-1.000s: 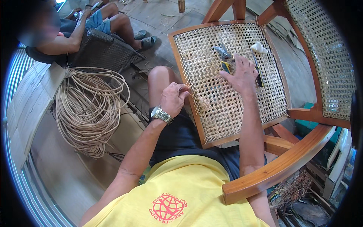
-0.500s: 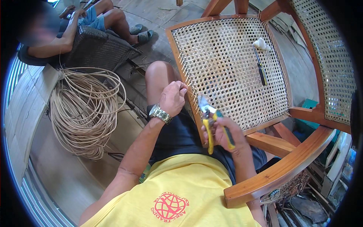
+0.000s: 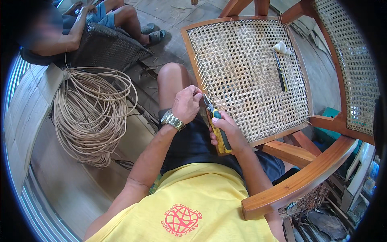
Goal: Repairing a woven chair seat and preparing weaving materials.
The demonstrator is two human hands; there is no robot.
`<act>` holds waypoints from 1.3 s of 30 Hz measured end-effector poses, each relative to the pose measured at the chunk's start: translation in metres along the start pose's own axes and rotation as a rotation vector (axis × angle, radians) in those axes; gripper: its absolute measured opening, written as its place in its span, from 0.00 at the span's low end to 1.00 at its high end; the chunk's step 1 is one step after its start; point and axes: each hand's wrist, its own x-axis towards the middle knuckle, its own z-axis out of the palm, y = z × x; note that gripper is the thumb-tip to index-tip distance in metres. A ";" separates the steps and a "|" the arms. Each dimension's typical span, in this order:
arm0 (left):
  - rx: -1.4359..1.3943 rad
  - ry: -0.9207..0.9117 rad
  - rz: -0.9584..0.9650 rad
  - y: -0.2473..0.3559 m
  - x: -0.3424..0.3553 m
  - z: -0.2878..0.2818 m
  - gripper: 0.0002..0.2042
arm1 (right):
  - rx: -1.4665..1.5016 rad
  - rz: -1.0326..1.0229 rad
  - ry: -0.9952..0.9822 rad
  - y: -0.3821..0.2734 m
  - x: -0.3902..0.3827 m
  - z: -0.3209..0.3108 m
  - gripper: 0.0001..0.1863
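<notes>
My right hand (image 3: 229, 131) is closed around pruning shears (image 3: 221, 135) with yellow and dark green handles. Their grey jaws lie at the left wooden rail of a chair seat (image 3: 246, 72) woven in open cane mesh, and look closed. Just left of the jaws, my left hand (image 3: 187, 104) pinches thumb and fingers together at the same rail; what is between the fingertips is too small to make out. Short cane ends (image 3: 200, 72) stick up in a row along that rail. On the mesh lie a screwdriver-like tool (image 3: 281, 74) and a crumpled white piece (image 3: 282, 48).
A big coil of cane (image 3: 94, 117) hangs at my left by a pale board (image 3: 30, 117). Beyond it a person sits in a dark woven chair (image 3: 109, 46). The chair's wooden arm (image 3: 302, 177) curves in front at my right; scraps (image 3: 310, 201) lie below it.
The shears have swung from over the mesh to the left rail beside my left fingers, and their handles have come together. My left hand stays nearly in place.
</notes>
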 end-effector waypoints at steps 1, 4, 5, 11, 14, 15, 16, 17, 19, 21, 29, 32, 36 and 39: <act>0.010 0.000 0.009 -0.001 -0.001 0.001 0.07 | -0.008 -0.007 0.003 0.000 0.001 0.000 0.15; -0.014 0.011 -0.005 -0.003 0.000 0.000 0.09 | -0.091 -0.019 -0.001 -0.001 -0.004 0.000 0.17; -0.020 0.000 -0.039 -0.003 0.001 -0.002 0.09 | -0.125 -0.032 0.005 -0.002 -0.006 0.000 0.18; 0.161 0.243 -0.108 -0.005 -0.003 -0.022 0.16 | -1.123 -0.608 0.402 -0.018 -0.035 -0.015 0.35; 0.117 0.282 0.162 -0.005 -0.012 -0.014 0.08 | -1.515 -0.767 0.826 -0.035 -0.017 -0.042 0.37; 0.056 0.245 0.221 -0.004 -0.015 -0.008 0.08 | -1.613 -0.796 0.960 -0.036 -0.008 -0.048 0.38; -0.008 0.192 0.280 -0.003 -0.018 0.000 0.08 | -1.681 -0.836 1.018 -0.036 0.000 -0.054 0.39; 0.020 0.134 0.226 -0.002 -0.021 0.004 0.14 | -1.747 -0.864 1.068 -0.036 0.006 -0.059 0.41; 0.088 0.165 0.225 -0.001 -0.023 0.012 0.13 | -1.781 -1.008 1.144 -0.035 0.018 -0.062 0.38; 0.112 0.220 0.208 -0.001 -0.023 0.015 0.13 | -1.600 -1.041 0.882 -0.027 0.027 -0.052 0.30; 0.087 0.101 0.273 0.000 -0.023 0.009 0.08 | -1.486 -0.972 0.588 -0.012 0.061 -0.005 0.12; 0.158 0.079 0.305 -0.001 -0.020 0.010 0.07 | -1.441 -0.950 0.564 -0.011 0.063 -0.009 0.12; 0.210 0.054 0.271 0.000 -0.013 0.013 0.07 | -1.429 -0.918 0.525 -0.011 0.063 -0.012 0.09; 0.140 0.039 0.239 0.002 -0.008 0.016 0.06 | -1.408 -0.929 0.530 -0.009 0.063 -0.011 0.07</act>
